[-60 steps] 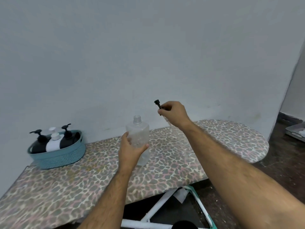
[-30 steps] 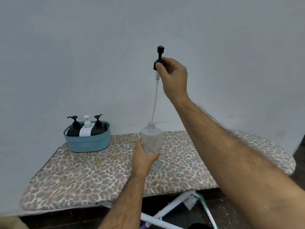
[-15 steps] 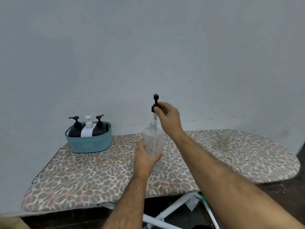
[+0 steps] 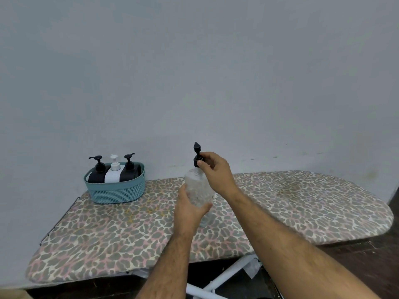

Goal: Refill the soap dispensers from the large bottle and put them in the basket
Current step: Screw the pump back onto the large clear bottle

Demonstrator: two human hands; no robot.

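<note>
The right hand [image 4: 216, 171] is pinching the black pump collar [image 4: 197, 161] directly above the upright clear dispenser [image 4: 197, 188], its body being gripped by the left hand [image 4: 189, 210], so the twisting axis is running vertically.

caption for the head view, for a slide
Left hand holds clear dispenser; right hand seats black pump; three dispensers in basket.

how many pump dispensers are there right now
4: a black pump dispenser, a white pump dispenser and another black one in the teal woven basket; a clear plastic one held by both hands. None visibly hidden.
</note>
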